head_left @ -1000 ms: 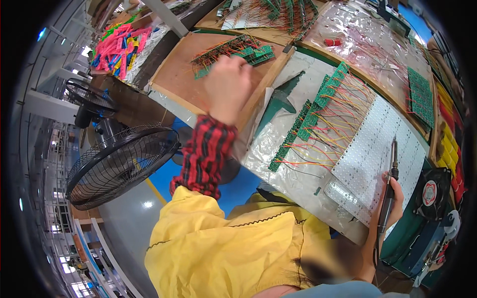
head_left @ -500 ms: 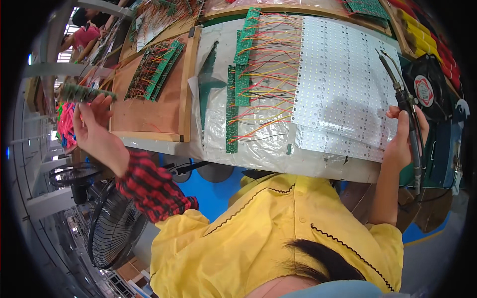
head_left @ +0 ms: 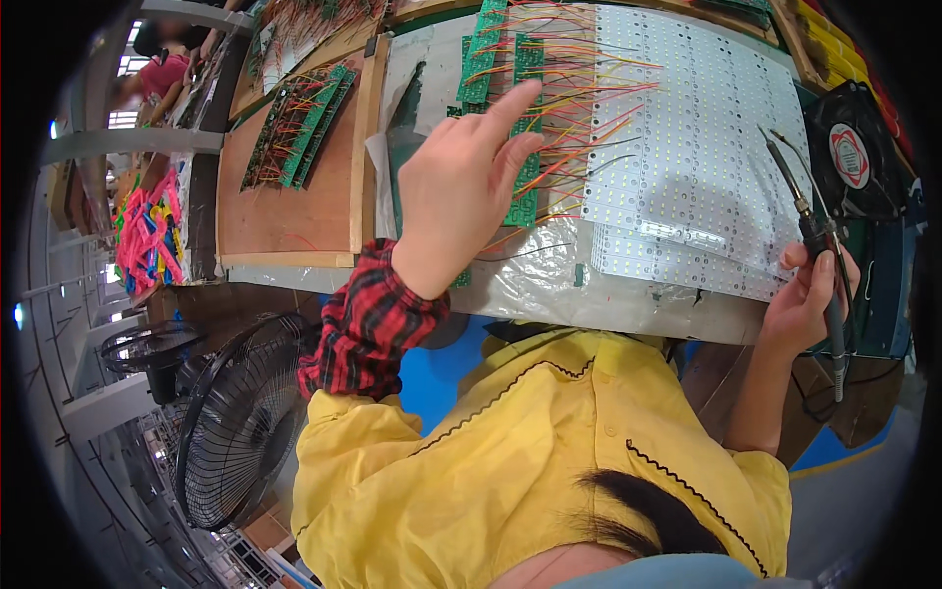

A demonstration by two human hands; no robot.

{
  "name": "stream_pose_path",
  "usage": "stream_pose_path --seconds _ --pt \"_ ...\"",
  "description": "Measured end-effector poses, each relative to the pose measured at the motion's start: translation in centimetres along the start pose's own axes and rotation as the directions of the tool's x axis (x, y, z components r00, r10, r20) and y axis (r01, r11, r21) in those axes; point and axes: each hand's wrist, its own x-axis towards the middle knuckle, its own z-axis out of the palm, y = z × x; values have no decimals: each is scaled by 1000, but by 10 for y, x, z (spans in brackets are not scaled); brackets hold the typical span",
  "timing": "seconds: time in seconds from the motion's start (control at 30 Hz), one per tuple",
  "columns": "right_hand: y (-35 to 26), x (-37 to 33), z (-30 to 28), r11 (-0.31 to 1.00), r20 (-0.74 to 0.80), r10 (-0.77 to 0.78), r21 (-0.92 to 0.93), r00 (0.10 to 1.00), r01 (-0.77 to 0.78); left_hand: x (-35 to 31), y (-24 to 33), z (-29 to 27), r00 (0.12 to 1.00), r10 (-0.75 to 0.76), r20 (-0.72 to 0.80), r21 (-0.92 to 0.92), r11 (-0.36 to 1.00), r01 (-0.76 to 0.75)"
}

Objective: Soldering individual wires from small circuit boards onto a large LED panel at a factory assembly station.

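My left hand [head_left: 456, 182], with a red-and-black checked cuff, reaches over the table. Thumb and index finger lie on a narrow green circuit board strip [head_left: 527, 201], held upright beside other strips; the remaining fingers are hidden. Red, yellow and black wires run from it to the right, onto a white panel dotted with small LEDs [head_left: 687, 157]. Another green strip [head_left: 483, 49] lies up and left, partly covered by the hand. In my closed right hand [head_left: 810, 294] is a soldering iron [head_left: 816, 240], its tip pointing up and left at the panel's right edge.
Left of the work, a wooden tray [head_left: 294, 224] holds several wired green boards [head_left: 319, 128]. A black fan [head_left: 857, 152] stands right of the panel. Larger fans [head_left: 245, 422] are at lower left. Pink and blue bundles [head_left: 152, 231] and another person [head_left: 165, 74] are farther left.
My left hand has swung right, from beyond the wooden tray, where a green strip was at its fingers, to the boards beside the panel. My right hand keeps the soldering iron almost where it was.
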Motion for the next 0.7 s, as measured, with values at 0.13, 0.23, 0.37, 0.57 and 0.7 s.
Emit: stream_pose_path --seconds 0.13,0.23,0.37,0.57,0.7 --pt "-1 -2 2 999 26 35 -38 999 -34 -4 2 -4 979 192 -61 92 978 -186" --pt "-4 -4 9 994 13 28 -110 1000 -26 -5 3 5 981 179 74 -12 984 -179" --pt "-3 -7 7 992 130 -46 -108 990 60 2 2 11 981 163 110 -41 986 -159" --pt "-9 -30 -1 996 146 83 -32 986 -79 9 17 5 921 254 295 -348 926 -144" --pt "-13 -36 -2 995 143 98 -16 985 -97 6 40 22 897 308 317 -539 837 -97"
